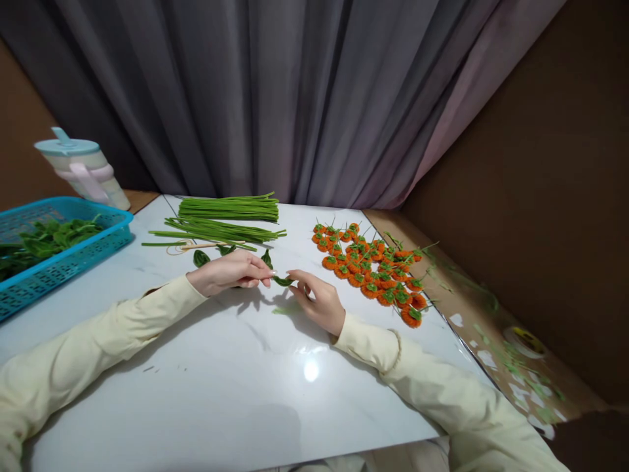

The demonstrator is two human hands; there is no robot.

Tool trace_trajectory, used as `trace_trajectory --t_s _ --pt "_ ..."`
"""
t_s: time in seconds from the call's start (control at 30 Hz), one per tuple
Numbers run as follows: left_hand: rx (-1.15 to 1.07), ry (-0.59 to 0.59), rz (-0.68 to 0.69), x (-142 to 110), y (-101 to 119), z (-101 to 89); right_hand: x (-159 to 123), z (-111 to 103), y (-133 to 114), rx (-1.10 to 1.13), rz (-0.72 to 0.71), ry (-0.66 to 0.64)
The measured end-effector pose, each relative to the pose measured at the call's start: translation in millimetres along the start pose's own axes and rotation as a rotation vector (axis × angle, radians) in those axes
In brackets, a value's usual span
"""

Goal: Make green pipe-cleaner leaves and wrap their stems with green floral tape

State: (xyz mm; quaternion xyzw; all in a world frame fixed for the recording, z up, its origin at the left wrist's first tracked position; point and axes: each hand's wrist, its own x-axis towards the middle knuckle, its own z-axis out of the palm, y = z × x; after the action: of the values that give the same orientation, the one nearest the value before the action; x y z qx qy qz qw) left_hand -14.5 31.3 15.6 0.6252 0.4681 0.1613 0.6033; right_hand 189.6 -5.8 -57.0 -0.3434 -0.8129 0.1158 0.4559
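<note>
Pinching a green leaf (283, 281) over the surface (206, 393): left hand (233, 270) at its nine o'clock end, right hand (320, 301) at three o'clock. Light, even fingertip pressure should prevent creasing. Orange flowers (354, 267) lie toward two o'clock.

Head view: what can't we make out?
All in the head view:
Ends of the held green piece: covered by left hand and right hand.
Dark leaf behind left hand: partly covered by it.
Blue basket: cut off by left edge.
Roll at right: too blurred to identify.
</note>
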Motion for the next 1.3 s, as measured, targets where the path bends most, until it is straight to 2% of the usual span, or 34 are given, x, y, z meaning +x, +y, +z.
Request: trace_trajectory --t_s 0.1,0.2,0.33,0.5,0.73,0.9,0.97,1.03,1.2,1.3 --pt "-0.086 -0.047 -0.118 4 -4 -0.5 -3 -2 3 -0.239 -0.307 0.054" --pt "-0.126 -0.082 -0.165 8 -12 1.1 -3 -7 3 -0.348 -0.474 0.049" --pt "-0.152 -0.110 -0.174 12 -21 5.1 -1 -10 0 -0.270 -0.502 0.004" --pt "-0.172 -0.136 -0.180 11 -22 9.2 -1 -7 0 -0.156 -0.557 -0.043" --pt "-0.323 -0.188 -0.286 18 -29 5.8 4 -9 -5 -0.061 -0.735 -0.091" --pt "-0.282 -0.220 -0.288 16 -26 5.9 5 -8 -8 -0.061 -0.830 -0.098" --pt "-0.243 -0.199 -0.233 14 -22 6.4 3 -9 -11 -0.035 -0.797 -0.099" --pt "-0.193 -0.126 -0.137 12 -18 7.8 1 -13 -17 0.010 -0.672 -0.053" --pt "-0.026 0.139 0.145 8 -13 17.8 3 -20 -27 0.088 -0.111 0.122" --pt "0.029 0.196 0.255 3 -13 25.2 7 -14 -23 0.086 0.124 0.093"
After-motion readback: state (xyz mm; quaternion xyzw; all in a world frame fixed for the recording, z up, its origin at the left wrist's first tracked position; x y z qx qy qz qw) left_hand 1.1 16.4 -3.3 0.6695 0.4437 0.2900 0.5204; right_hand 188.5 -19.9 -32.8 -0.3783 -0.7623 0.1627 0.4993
